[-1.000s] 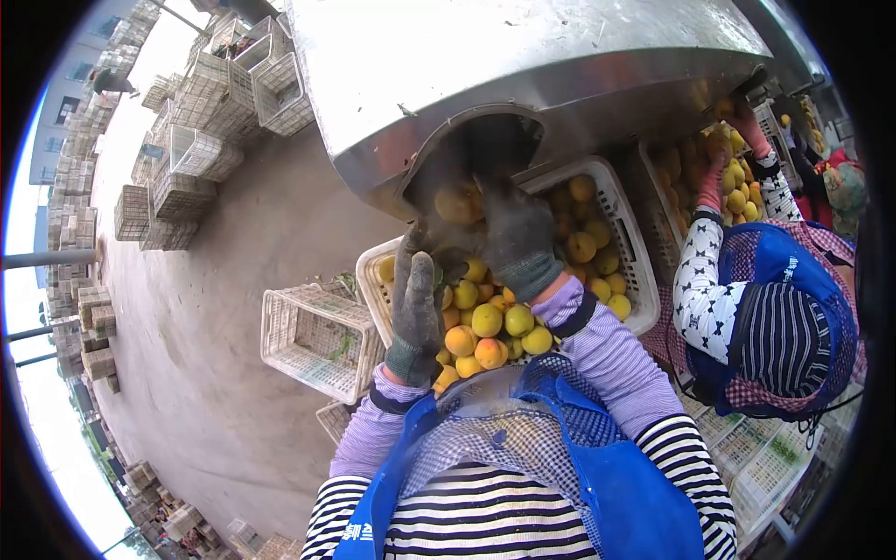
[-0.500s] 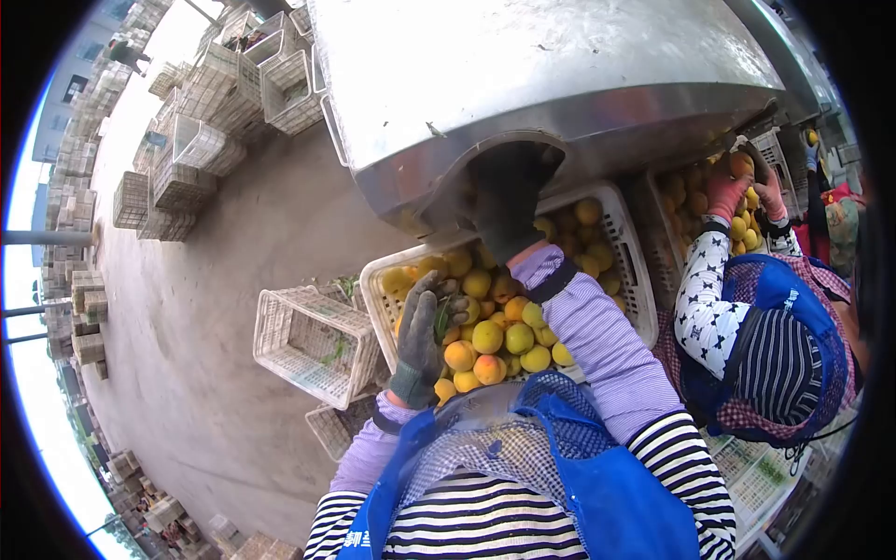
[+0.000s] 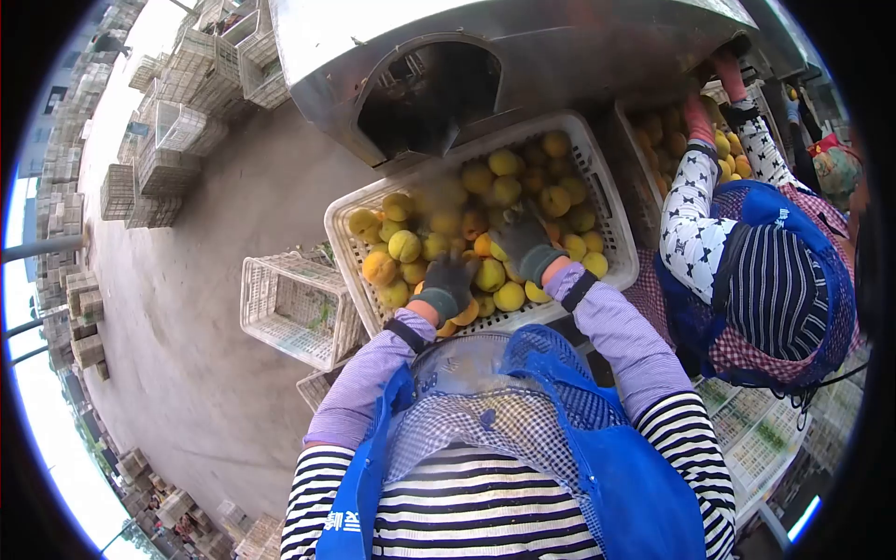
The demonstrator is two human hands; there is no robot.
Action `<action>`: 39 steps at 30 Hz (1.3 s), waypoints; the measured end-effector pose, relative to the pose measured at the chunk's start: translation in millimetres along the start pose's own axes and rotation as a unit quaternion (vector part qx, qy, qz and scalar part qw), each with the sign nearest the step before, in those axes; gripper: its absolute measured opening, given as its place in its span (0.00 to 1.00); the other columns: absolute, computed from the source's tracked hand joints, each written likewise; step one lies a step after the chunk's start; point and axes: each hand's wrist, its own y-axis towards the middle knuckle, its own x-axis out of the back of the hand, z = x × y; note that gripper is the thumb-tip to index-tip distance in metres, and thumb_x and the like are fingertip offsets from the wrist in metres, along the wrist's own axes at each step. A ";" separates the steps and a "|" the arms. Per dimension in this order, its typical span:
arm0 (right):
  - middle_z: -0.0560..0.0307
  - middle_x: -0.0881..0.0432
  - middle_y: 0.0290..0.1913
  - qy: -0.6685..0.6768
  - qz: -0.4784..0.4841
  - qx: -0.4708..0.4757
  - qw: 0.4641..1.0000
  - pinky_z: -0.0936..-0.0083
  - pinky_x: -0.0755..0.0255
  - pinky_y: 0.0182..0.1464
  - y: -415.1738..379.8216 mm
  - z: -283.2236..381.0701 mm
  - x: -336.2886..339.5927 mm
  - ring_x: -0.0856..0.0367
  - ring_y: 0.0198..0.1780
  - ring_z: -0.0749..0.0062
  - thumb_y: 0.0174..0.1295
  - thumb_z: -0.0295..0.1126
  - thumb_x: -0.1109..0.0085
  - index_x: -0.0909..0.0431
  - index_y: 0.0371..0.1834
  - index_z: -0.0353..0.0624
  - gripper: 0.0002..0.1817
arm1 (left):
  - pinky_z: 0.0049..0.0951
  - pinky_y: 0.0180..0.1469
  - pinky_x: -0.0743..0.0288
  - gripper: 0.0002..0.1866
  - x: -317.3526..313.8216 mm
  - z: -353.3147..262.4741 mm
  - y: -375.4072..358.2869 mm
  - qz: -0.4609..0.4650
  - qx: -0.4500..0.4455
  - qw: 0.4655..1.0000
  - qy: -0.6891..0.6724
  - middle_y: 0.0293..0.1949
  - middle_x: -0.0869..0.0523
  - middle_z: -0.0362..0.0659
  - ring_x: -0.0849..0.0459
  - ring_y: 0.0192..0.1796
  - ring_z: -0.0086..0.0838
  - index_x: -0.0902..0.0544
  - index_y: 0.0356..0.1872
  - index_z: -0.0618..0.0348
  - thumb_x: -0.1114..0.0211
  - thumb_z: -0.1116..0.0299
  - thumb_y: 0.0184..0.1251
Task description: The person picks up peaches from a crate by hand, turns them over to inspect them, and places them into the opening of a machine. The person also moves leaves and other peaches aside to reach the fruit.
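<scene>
Yellow-orange peaches [image 3: 404, 245] fill a white plastic crate [image 3: 616, 219] in front of me. My left hand [image 3: 448, 285], in a dark grey glove, lies on the peaches near the crate's front side. Its fingers look stretched out over the fruit and hold nothing that I can see. To its right, my right hand [image 3: 525, 246] in a matching glove reaches onto the peaches in the middle. Those fingers look extended too, their tips partly lost among the fruit. Behind the crate, a metal machine [image 3: 579, 47] has a dark rounded opening [image 3: 429, 98].
At the right, a co-worker [image 3: 775, 280] reaches over another crate of peaches with pink-gloved hands. A crate with some leaves [image 3: 299, 308] stands left of mine. Stacked crates [image 3: 177, 168] line the concrete floor [image 3: 205, 336] farther left.
My right hand has come out of the machine's opening down onto the peaches. My left hand has moved from the crate's left edge onto the fruit; the leaf by it no longer shows.
</scene>
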 end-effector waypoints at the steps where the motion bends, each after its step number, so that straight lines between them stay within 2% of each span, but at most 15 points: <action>1: 0.56 0.18 0.56 0.006 0.035 0.008 0.999 0.59 0.27 0.61 -3.5 -2.6 15.1 0.27 0.65 0.56 0.51 0.42 0.31 0.21 0.58 0.61 0.27 | 0.51 0.61 0.26 0.34 -10.2 -4.2 9.8 0.013 0.033 0.999 -0.010 0.67 0.30 0.51 0.31 0.65 0.57 0.27 0.67 0.40 0.33 0.60 0.53; 4: 0.52 0.20 0.56 0.211 -0.073 0.021 0.975 0.60 0.27 0.62 -22.1 -17.5 15.5 0.26 0.64 0.53 0.49 0.41 0.30 0.23 0.62 0.58 0.32 | 0.45 0.59 0.24 0.30 17.2 -17.5 11.6 0.036 0.060 0.998 0.002 0.61 0.24 0.51 0.24 0.59 0.47 0.24 0.64 0.48 0.33 0.59 0.56; 5: 0.50 0.20 0.56 0.271 -0.110 0.017 0.956 0.60 0.27 0.61 -31.3 -22.3 18.8 0.26 0.63 0.52 0.48 0.41 0.31 0.25 0.64 0.57 0.34 | 0.41 0.58 0.24 0.29 1.1 -5.9 13.5 0.005 0.068 0.975 -0.211 0.58 0.22 0.50 0.22 0.56 0.44 0.23 0.62 0.51 0.33 0.60 0.57; 7: 0.48 0.22 0.57 0.389 -0.181 0.009 0.903 0.61 0.26 0.61 -59.0 -20.6 30.8 0.25 0.62 0.50 0.46 0.40 0.31 0.28 0.67 0.55 0.39 | 0.34 0.57 0.23 0.25 -50.2 32.4 11.4 -0.055 0.070 0.797 -0.598 0.52 0.18 0.48 0.19 0.52 0.37 0.21 0.59 0.57 0.33 0.60 0.60; 10: 0.45 0.24 0.57 0.499 -0.121 -0.046 0.857 0.62 0.26 0.60 -92.7 -6.9 80.6 0.23 0.59 0.47 0.44 0.38 0.32 0.32 0.69 0.50 0.42 | 0.26 0.56 0.25 0.18 23.5 7.2 -37.0 -0.254 -0.118 0.837 -0.471 0.45 0.17 0.44 0.17 0.47 0.31 0.19 0.54 0.65 0.36 0.64 0.68; 11: 0.44 0.24 0.57 0.492 -0.185 -0.028 0.850 0.62 0.25 0.59 -95.2 0.0 77.3 0.22 0.57 0.47 0.43 0.38 0.31 0.34 0.69 0.46 0.44 | 0.27 0.63 0.28 0.20 30.1 -3.1 -40.4 -0.097 0.018 0.567 -0.818 0.55 0.18 0.44 0.19 0.57 0.31 0.22 0.61 0.65 0.39 0.67 0.73; 14: 0.44 0.24 0.57 0.539 -0.219 -0.054 0.812 0.63 0.25 0.60 -105.1 24.9 95.0 0.22 0.59 0.49 0.43 0.38 0.29 0.35 0.69 0.42 0.44 | 0.29 0.69 0.34 0.24 73.0 -38.6 -65.1 -0.148 -0.010 0.704 -0.694 0.62 0.21 0.45 0.24 0.65 0.29 0.29 0.68 0.67 0.41 0.68 0.75; 18: 0.46 0.23 0.57 0.554 -0.290 -0.067 0.777 0.63 0.26 0.62 -119.3 47.7 106.4 0.23 0.59 0.52 0.44 0.38 0.25 0.29 0.65 0.40 0.41 | 0.30 0.72 0.38 0.28 89.9 -33.2 -85.6 -0.135 -0.032 0.643 -0.753 0.68 0.26 0.46 0.29 0.69 0.29 0.33 0.72 0.67 0.41 0.66 0.75; 22: 0.46 0.23 0.56 0.500 -0.318 -0.072 0.802 0.65 0.26 0.61 -112.5 61.1 119.2 0.24 0.59 0.54 0.43 0.38 0.21 0.25 0.63 0.39 0.40 | 0.30 0.73 0.39 0.28 90.1 -18.9 -94.3 -0.171 -0.053 0.670 -0.720 0.70 0.28 0.47 0.30 0.70 0.30 0.33 0.72 0.67 0.42 0.67 0.76; 26: 0.52 0.19 0.46 0.431 -0.382 -0.137 0.806 0.64 0.21 0.47 -84.6 63.9 146.4 0.17 0.45 0.58 0.43 0.44 0.19 0.21 0.51 0.40 0.33 | 0.31 0.70 0.34 0.28 75.2 -1.7 -88.4 -0.268 -0.017 0.681 -0.681 0.67 0.25 0.47 0.26 0.67 0.32 0.34 0.73 0.67 0.43 0.66 0.78; 30: 0.51 0.17 0.41 0.379 -0.421 -0.206 0.798 0.63 0.20 0.41 -25.7 33.2 169.3 0.15 0.39 0.58 0.41 0.52 0.20 0.21 0.46 0.42 0.33 | 0.28 0.60 0.25 0.23 71.1 10.1 -108.7 -0.251 0.043 0.513 -0.820 0.56 0.20 0.48 0.20 0.56 0.29 0.30 0.68 0.67 0.47 0.64 0.80; 33: 0.49 0.16 0.42 0.350 -0.386 -0.224 0.823 0.58 0.20 0.44 35.0 3.0 172.4 0.15 0.41 0.50 0.47 0.56 0.25 0.19 0.44 0.45 0.30 | 0.30 0.60 0.23 0.23 70.0 10.9 -127.0 -0.246 0.031 0.487 -0.837 0.62 0.24 0.49 0.20 0.59 0.32 0.31 0.68 0.69 0.54 0.63 0.82; 35: 0.46 0.16 0.45 0.356 -0.296 -0.243 0.852 0.55 0.21 0.47 64.6 -11.9 182.2 0.16 0.42 0.47 0.51 0.55 0.28 0.20 0.49 0.45 0.30 | 0.31 0.60 0.22 0.23 58.5 13.8 -123.4 -0.322 0.008 0.602 -0.731 0.61 0.24 0.50 0.19 0.58 0.32 0.31 0.67 0.70 0.56 0.63 0.83; 37: 0.46 0.17 0.47 0.204 -0.450 -0.180 0.851 0.58 0.21 0.43 105.3 -22.0 166.2 0.16 0.44 0.50 0.53 0.57 0.30 0.23 0.53 0.44 0.33 | 0.34 0.59 0.20 0.23 50.7 18.2 -117.7 -0.377 -0.015 0.688 -0.621 0.62 0.24 0.52 0.18 0.58 0.34 0.32 0.67 0.73 0.59 0.63 0.84; 39: 0.45 0.18 0.49 0.137 -0.527 -0.144 0.826 0.59 0.21 0.43 134.2 -32.0 162.9 0.16 0.45 0.51 0.52 0.57 0.29 0.26 0.58 0.44 0.37 | 0.34 0.60 0.20 0.21 54.3 23.7 -103.7 -0.323 0.027 0.531 -0.783 0.62 0.23 0.53 0.18 0.58 0.35 0.32 0.67 0.72 0.55 0.67 0.83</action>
